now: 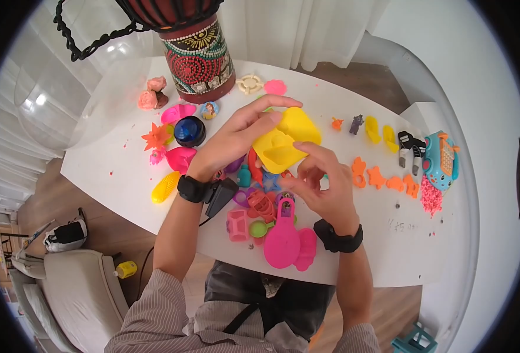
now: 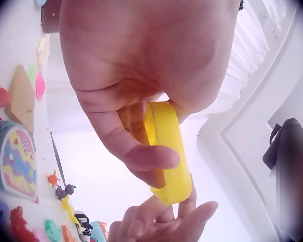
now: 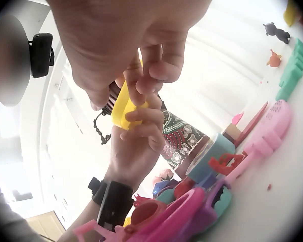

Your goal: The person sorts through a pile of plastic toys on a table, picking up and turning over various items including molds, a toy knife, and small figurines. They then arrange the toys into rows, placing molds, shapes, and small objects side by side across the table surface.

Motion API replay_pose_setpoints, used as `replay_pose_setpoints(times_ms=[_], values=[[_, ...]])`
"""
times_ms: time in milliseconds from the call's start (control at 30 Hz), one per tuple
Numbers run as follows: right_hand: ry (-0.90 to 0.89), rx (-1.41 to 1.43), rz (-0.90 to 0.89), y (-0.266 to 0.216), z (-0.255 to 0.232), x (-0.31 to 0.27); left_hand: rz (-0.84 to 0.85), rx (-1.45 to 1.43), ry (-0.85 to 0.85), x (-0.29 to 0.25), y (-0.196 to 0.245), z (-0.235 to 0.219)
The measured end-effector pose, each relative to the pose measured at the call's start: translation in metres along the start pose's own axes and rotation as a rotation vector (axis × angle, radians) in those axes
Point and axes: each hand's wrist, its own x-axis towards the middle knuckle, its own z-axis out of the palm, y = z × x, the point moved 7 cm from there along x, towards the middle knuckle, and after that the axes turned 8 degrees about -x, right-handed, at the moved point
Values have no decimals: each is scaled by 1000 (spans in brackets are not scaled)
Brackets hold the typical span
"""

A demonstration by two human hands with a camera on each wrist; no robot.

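Note:
A yellow plastic mould [image 1: 284,141] with a hollow shape in its face is held up over the table. My left hand [image 1: 245,132] grips it, thumb and fingers on opposite sides, as the left wrist view shows around the mould's side [image 2: 170,151]. My right hand [image 1: 327,191] is at the mould's near right edge, its index fingertip touching that edge and its thumb apart below. In the right wrist view, the right hand's fingers [image 3: 134,85] overlap the mould [image 3: 122,108] without wrapping round it.
Below the hands lie several toy tools, including a pink scoop [image 1: 282,241] and a pink tray [image 1: 237,226]. A painted drum [image 1: 200,65] stands at the back left. To the right are orange shapes [image 1: 376,177], yellow pieces [image 1: 372,129], a blue toy [image 1: 439,162] and pink crumbs [image 1: 431,197].

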Motion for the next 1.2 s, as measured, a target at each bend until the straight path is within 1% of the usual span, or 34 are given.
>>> replay_pose_setpoints(times_ms=[33, 100, 133, 200, 233, 300, 367, 400, 433, 467, 533, 567, 633, 767, 867, 933, 967, 1033, 1100, 1167, 1200], values=[[-3, 2, 2, 0, 1, -1, 2, 111, -36, 0, 0, 1], [96, 21, 3, 0, -4, -2, -19, 105, -34, 0, 2, 1], [93, 22, 4, 0, -5, -2, -39, 100, -36, -1, 1, 1], [100, 23, 121, 9, -10, -3, -14, 128, -49, 1, -2, -1], [97, 25, 123, 10, -11, -2, 11, 158, -65, 0, -2, -1], [28, 83, 140, 12, -9, 2, -3, 170, -66, 1, -2, -1], [-11, 61, 161, 13, -6, 5, -17, 181, -67, 1, -6, 0], [-47, 38, 179, 14, -4, 5, 21, 167, -36, 1, -8, 0], [-48, 38, 180, 15, -3, 5, 60, 152, -5, 1, -9, -2], [-58, 23, 172, 15, -2, 5, 60, 151, -5, 2, -13, -5], [-70, 8, 165, 15, -1, 5, -36, 167, 16, 4, -24, -17], [-71, 10, 164, 15, 0, 5, -36, 167, 16, 2, -19, -17], [-73, 11, 161, 15, 0, 5, -138, 213, 56, -3, -13, -16], [-71, 19, 169, 16, 0, 4, -117, 214, 72, -2, -16, -16], [-62, 20, 157, 16, 0, 4, -77, 246, 53, -2, -16, -17], [-56, 30, 141, 15, 1, 3, 106, 148, 23, 0, -9, -13], [-53, 21, 160, 16, 0, 3, 105, 151, 28, 2, -11, -12], [-54, 32, 173, 16, -1, 2, 229, 135, -15, 4, -4, -8], [21, -39, 325, 23, -6, 2, 173, 338, -132, 1, 0, -2], [113, -33, 266, 19, -11, 5, -50, 94, -181, -4, -7, 11], [101, -1, 259, 21, -9, 5, -59, 112, -153, -2, -12, 9]])
